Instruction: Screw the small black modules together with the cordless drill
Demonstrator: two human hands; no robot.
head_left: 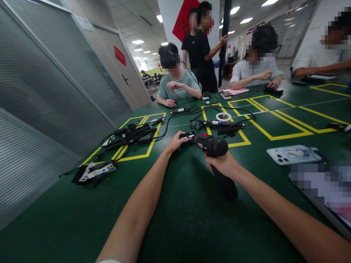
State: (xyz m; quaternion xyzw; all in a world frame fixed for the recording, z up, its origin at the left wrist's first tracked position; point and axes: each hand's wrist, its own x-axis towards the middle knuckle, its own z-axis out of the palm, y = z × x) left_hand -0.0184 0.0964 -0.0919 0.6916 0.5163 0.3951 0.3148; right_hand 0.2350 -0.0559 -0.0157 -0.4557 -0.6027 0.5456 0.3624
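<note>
My right hand (223, 164) is wrapped round the grip of a black and red cordless drill (210, 145), which points left and away from me. The drill's tip reaches a small flat black piece (188, 136) on the green table. My left hand (175, 142) holds that piece down, its fingers closed on the near left side. What the drill tip touches is too small to make out. The drill's battery base (229, 190) hangs toward me, over the table.
A pile of black cables and tools (131, 135) lies to the left, beside white-and-black parts (94, 171). Ahead are a white ring (223, 117), soldering-iron-like tools (219, 124) and cables. A phone (294, 155) lies right. Several people sit or stand across the table (170, 226).
</note>
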